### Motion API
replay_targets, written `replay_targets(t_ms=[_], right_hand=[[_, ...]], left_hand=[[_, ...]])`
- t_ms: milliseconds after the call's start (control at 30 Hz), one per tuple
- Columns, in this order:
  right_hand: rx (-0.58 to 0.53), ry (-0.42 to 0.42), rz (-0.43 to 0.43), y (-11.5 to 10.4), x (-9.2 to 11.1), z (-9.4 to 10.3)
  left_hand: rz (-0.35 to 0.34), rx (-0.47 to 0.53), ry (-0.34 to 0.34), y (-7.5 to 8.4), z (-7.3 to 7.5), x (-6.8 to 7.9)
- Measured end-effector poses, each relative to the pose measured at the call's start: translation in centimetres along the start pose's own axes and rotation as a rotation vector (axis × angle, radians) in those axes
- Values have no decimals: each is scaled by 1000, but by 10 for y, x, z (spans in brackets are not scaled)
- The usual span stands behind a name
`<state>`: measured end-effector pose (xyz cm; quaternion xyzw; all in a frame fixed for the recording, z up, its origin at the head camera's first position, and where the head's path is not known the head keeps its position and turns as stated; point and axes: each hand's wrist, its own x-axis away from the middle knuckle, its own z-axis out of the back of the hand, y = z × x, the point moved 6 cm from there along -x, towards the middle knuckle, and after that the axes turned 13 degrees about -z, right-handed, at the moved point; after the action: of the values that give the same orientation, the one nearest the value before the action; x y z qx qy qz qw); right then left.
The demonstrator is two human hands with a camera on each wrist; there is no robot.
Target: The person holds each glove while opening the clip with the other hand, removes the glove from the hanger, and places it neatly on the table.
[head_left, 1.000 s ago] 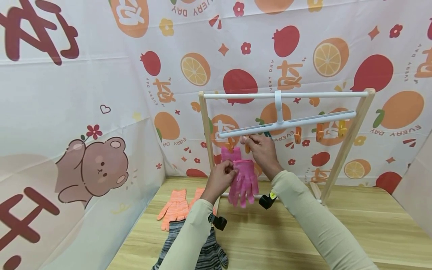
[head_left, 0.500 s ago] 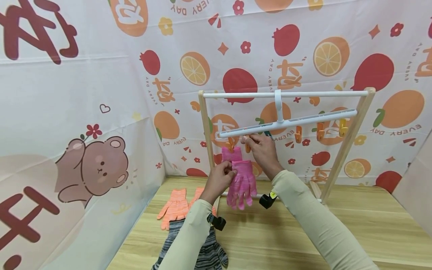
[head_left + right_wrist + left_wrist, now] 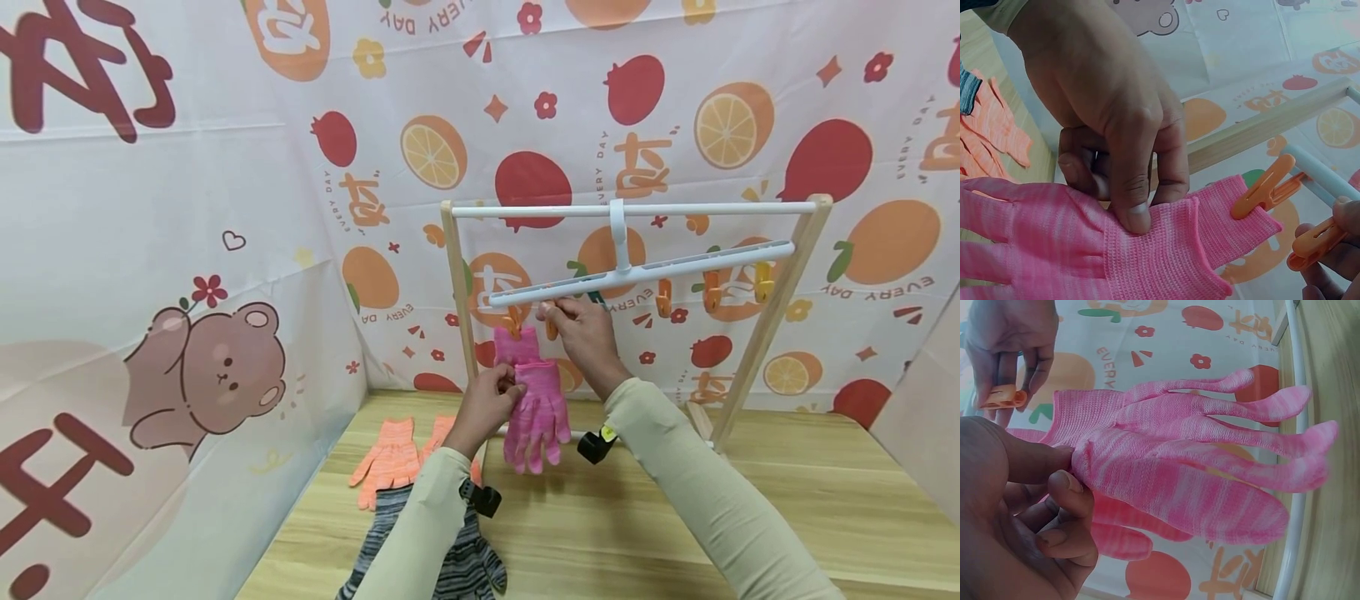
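Observation:
My left hand (image 3: 489,402) pinches a pink knitted glove (image 3: 542,410) near its cuff; the glove's fingers dangle downward. Just behind it, a second pink glove (image 3: 514,343) hangs by its cuff from an orange clothespin (image 3: 1264,190) at the low left end of the pale blue hanger (image 3: 555,289). Under the same bar, my right hand (image 3: 588,335) holds another orange clothespin (image 3: 1005,396) between thumb and fingers. In the right wrist view, the held glove's cuff sits beside the hanging one, apart from the clothespin (image 3: 1317,242) in my right hand.
The hanger hooks tilted over a white rail (image 3: 525,212) on a wooden frame (image 3: 772,325). Several clothespins, orange (image 3: 664,298) and yellow (image 3: 763,283), hang toward its right end. Orange gloves (image 3: 393,458) and grey-black striped knitwear (image 3: 468,558) lie on the table at left.
The held pink glove has dropped slightly and swung a little left, its fingers hanging straighter. My right hand stays almost in place at the clothespin.

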<state>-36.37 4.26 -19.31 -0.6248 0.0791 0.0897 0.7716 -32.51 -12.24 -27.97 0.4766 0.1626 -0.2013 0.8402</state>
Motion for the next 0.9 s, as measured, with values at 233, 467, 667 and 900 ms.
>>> replay_targets(t_ms=[233, 467, 667, 900], right_hand=[[17, -4, -12, 2, 0, 1], [21, -1, -7, 3, 0, 0], [17, 4, -8, 2, 0, 0], [15, 0, 9, 0, 0, 0]], left_hand=[[5, 12, -4, -5, -3, 5], [41, 98, -15, -11, -7, 10], [49, 83, -21, -15, -9, 11], [48, 84, -30, -19, -11, 15]])
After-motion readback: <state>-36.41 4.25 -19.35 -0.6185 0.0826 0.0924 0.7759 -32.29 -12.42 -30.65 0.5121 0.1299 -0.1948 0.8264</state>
